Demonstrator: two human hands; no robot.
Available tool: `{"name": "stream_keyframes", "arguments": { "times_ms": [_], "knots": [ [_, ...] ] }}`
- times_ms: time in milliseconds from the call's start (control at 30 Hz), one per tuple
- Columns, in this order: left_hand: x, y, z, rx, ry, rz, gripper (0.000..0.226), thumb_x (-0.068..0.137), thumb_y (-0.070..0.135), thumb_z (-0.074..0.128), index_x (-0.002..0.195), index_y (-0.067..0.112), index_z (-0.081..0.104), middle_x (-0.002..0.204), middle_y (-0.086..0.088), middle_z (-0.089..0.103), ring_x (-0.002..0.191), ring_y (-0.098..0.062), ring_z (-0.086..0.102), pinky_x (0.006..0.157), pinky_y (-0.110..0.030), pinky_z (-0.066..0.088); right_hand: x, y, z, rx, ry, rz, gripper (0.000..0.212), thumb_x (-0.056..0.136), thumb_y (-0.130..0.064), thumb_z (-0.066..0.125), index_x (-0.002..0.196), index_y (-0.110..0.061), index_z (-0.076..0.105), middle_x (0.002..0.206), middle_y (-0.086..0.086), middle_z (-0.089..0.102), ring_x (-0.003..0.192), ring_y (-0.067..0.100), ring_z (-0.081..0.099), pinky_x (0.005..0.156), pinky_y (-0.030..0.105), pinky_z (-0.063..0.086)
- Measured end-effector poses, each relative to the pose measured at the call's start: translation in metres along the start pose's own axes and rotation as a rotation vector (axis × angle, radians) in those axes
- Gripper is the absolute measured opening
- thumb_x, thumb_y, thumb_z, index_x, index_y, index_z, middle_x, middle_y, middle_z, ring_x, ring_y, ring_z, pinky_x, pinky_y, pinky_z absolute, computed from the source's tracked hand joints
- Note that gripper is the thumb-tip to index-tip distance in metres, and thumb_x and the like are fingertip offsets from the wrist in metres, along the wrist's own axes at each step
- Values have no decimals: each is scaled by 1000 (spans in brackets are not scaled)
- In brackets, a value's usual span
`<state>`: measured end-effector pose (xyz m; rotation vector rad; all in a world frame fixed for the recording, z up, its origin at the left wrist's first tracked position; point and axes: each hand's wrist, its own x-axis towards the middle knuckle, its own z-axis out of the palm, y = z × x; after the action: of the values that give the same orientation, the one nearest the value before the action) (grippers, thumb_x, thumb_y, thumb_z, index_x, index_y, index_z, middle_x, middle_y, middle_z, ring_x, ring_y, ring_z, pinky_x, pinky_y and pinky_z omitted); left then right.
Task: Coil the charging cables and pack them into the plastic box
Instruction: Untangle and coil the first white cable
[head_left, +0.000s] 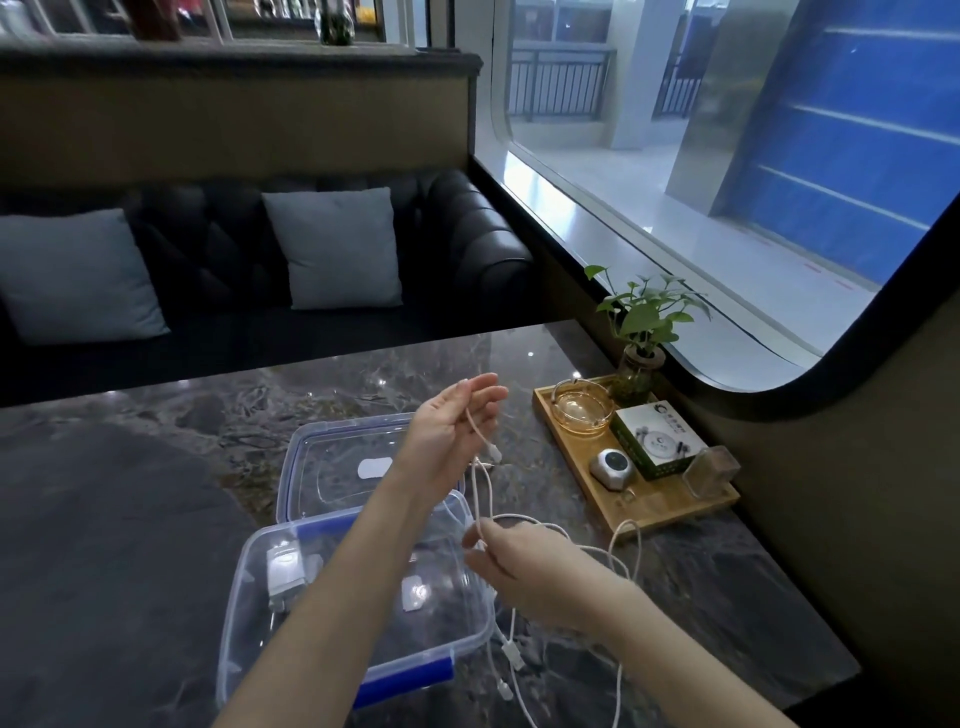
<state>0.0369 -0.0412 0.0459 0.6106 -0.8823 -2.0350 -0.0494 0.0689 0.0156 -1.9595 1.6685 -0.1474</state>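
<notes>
The right hand (511, 558) pinches the white cable (480, 486) low, the raised left hand (447, 428) pinching its upper end.

Counts: 2 hands (447, 431), 1 clear plastic box (332, 613), 1 lid (332, 467), 1 white charger (285, 571) in the box, 1 wooden tray (670, 512), 1 plant (644, 317), 2 cushions (337, 247). White cables (618, 551) tangled, count unclear.
</notes>
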Motion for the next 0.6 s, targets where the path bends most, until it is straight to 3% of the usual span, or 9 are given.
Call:
{"name": "stream_keyframes", "arguments": {
  "times_ms": [100, 200, 267, 333, 433, 500, 600],
  "knots": [
    [2, -12, -6, 83, -11, 22, 27, 97, 11, 34, 97, 1, 59, 74, -4, 75, 65, -9, 69, 65, -17, 56, -10, -11, -26, 67, 11, -19, 28, 98, -32, 36, 110, -11, 51, 98, 9, 65, 83, 23, 62, 78, 41, 54],
    [-3, -18, -8, 423, -11, 82, 24, 96, 9, 37, 97, 3, 60, 72, -2, 74, 63, -7, 67, 63, -17, 55, -21, -15, -53, 115, 156, -68, 20, 97, -26, 40, 92, -11, 54, 79, 0, 60, 61, 8, 54, 57, 21, 47],
    [-12, -19, -5, 640, -22, 79, 23, 96, 8, 39, 99, 0, 61, 66, 2, 69, 56, -4, 62, 55, -15, 52, -27, -14, -71, 156, 242, -84, 17, 95, -22, 46, 94, -12, 60, 68, -11, 56, 49, 0, 49, 49, 14, 42],
    [-24, -19, 5, 724, -39, 58, 25, 96, 9, 38, 92, -4, 59, 48, 8, 56, 40, -3, 48, 41, -14, 39, -28, -8, -85, 236, 357, -106, 14, 90, -21, 56, 91, -11, 66, 56, -16, 56, 48, -3, 51, 47, 10, 39],
    [-40, -16, 21, 567, -41, -83, 40, 99, 19, 28, 81, -4, 56, 35, 8, 44, 29, -2, 32, 34, -12, 25, -22, 6, -94, 421, 596, -175, 6, 77, -16, 73, 81, -12, 73, 59, -14, 63, 56, 0, 58, 56, 11, 44],
    [-49, -12, 29, 431, -136, -179, 56, 99, 33, 20, 81, -2, 61, 36, 8, 40, 29, -2, 27, 36, -15, 16, -16, 15, -90, 629, 709, -214, 8, 70, -10, 76, 77, -11, 74, 64, -10, 70, 63, 4, 63, 63, 15, 50],
    [-56, -3, 37, 208, -191, -247, 47, 95, 27, 24, 80, 1, 60, 39, 6, 41, 30, -2, 25, 37, -17, 14, -8, 23, -73, 897, 762, -175, 11, 68, -16, 75, 79, -16, 76, 70, -3, 72, 68, 22, 62, 65, 30, 50]
  ]
}}
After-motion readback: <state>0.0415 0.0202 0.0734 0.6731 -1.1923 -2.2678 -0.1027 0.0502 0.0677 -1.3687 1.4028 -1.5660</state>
